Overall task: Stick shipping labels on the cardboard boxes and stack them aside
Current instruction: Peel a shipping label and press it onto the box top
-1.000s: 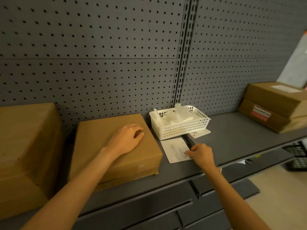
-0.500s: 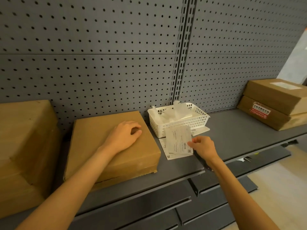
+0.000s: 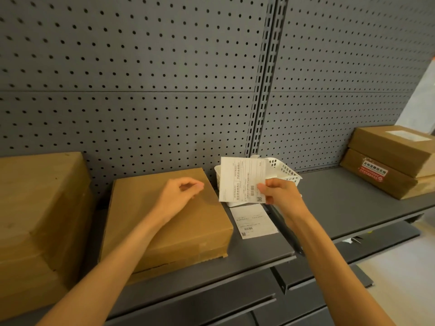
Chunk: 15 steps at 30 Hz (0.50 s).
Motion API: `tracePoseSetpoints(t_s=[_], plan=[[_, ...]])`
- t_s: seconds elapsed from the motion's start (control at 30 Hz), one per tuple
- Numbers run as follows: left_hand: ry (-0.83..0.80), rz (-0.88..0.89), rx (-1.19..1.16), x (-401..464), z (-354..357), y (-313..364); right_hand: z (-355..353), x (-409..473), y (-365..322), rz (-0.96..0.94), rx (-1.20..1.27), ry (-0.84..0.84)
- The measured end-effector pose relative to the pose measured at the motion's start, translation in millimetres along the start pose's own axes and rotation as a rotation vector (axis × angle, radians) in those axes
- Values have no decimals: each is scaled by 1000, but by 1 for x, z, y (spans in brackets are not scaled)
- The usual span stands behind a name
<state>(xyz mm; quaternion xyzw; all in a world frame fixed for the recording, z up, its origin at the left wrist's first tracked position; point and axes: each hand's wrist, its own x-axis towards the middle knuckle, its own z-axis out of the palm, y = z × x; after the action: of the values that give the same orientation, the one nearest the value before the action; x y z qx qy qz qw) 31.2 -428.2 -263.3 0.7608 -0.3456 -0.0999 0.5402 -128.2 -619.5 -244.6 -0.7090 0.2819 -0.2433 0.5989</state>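
Shipping label [image 3: 242,178]: white printed sheet, held upright in the air in front of the white basket [image 3: 286,171], above the shelf [image 3: 341,203]. Right hand [image 3: 280,194]: fingers pinch the label's lower right corner. Left hand [image 3: 179,196]: over the top of the middle cardboard box [image 3: 164,220], fingers loosely curled, holding nothing; whether it touches the box cannot be told.

Middle cardboard box: flat, lying on the shelf, its near edge close to the shelf's front lip, its right edge just beside a second label [image 3: 255,221] that lies flat on the shelf. Larger box [image 3: 35,227]: left, a narrow gap between it and the middle box. Two stacked boxes [image 3: 395,161]: far right, well apart, the top one bearing a white label, the lower a red-and-white sticker. Bare shelf surface lies between basket and stack. Pegboard [image 3: 164,78] behind.
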Motion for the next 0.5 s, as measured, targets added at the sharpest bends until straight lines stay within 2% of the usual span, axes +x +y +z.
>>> tracePoseSetpoints(t_s=[0.23, 0.5], plan=[[-87, -57, -165, -7, -6, 7, 26, 7, 0, -16, 134, -52], [-105, -106, -154, -4, -4, 7, 26, 8, -3, -42, 138, -40]])
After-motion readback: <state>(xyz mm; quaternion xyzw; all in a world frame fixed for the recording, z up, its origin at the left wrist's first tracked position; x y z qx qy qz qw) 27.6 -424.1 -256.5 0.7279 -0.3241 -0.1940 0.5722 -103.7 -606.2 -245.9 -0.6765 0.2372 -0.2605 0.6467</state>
